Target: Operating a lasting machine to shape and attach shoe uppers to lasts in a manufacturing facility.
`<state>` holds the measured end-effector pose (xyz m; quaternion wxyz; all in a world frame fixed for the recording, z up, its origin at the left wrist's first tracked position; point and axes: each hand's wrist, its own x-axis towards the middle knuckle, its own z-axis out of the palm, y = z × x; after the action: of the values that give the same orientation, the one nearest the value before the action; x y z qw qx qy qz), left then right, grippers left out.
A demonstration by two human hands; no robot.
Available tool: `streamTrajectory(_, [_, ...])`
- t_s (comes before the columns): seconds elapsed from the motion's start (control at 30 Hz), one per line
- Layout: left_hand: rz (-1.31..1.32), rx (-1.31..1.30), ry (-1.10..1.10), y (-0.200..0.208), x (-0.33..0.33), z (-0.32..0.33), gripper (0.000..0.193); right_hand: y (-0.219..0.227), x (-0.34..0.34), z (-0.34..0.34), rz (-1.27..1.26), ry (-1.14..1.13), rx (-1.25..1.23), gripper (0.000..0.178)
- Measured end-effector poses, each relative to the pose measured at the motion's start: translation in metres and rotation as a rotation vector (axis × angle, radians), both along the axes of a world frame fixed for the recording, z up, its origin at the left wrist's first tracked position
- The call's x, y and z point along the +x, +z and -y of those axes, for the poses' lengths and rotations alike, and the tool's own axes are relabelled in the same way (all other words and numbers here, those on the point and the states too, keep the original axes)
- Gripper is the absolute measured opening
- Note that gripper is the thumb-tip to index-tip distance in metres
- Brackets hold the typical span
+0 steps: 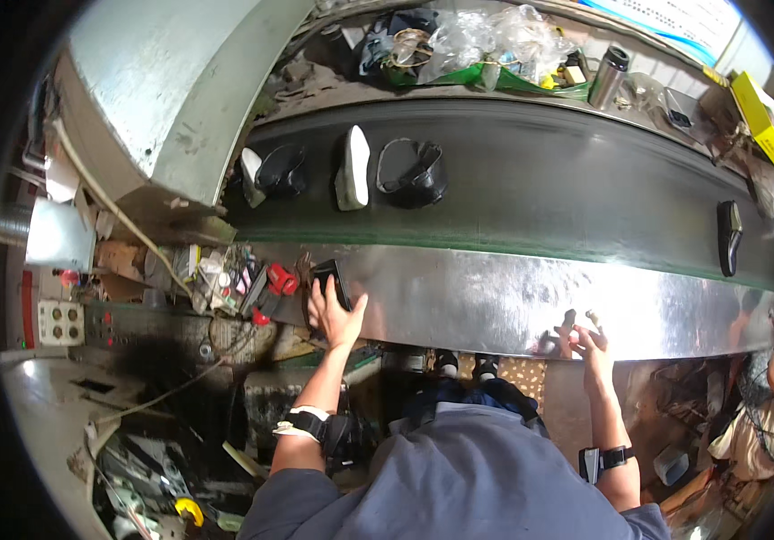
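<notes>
Black phone-like slab (pixel 341 284) is on the near side of the dark belt (pixel 540 180), right at our left hand (pixel 339 324), so that's the closer hand by far. From the head view we'd say its long axis runs roughly toward the belt, far end leaning left. Left fingers lie over it, thumb out beside it; our right hand (pixel 593 349), also belt's near side, is half-curled. Honestly can't tell if either's gripping.

The left hand (pixel 340 322) partly hides a black object (pixel 334 274); the right edge crops a co-worker (pixel 751 445).
</notes>
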<state>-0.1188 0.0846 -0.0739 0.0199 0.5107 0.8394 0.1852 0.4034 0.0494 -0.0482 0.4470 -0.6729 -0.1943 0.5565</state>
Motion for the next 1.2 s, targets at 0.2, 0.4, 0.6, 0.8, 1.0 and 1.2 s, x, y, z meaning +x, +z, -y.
streamTrajectory(0.2, [0.191,0.080,-0.476,0.021,0.073,-0.188,0.102,0.044,-0.067,-0.007,-0.082,0.049,-0.008,0.066])
streamTrajectory(0.4, [0.876,-0.316,-1.242,0.071,0.149,-0.223,0.047,0.067,-0.109,-0.002,-0.358,-0.140,0.026,0.091])
streamTrajectory(0.6, [0.124,0.214,-0.627,0.012,0.058,-0.260,0.067,0.044,-0.108,0.013,-0.618,-0.368,-0.038,0.058])
streamTrajectory(0.8, [0.258,-0.093,-0.098,-0.034,-0.018,-0.250,0.084,0.030,-0.105,0.029,-0.717,-0.373,-0.042,0.043])
streamTrajectory(1.0, [0.050,0.292,-0.683,0.045,0.041,-0.153,0.053,0.012,-0.073,0.013,-0.680,-0.368,0.144,0.047])
streamTrajectory(1.2, [0.027,0.381,-1.226,0.059,0.156,-0.038,0.040,0.020,-0.043,-0.002,-0.759,-0.459,0.027,0.041])
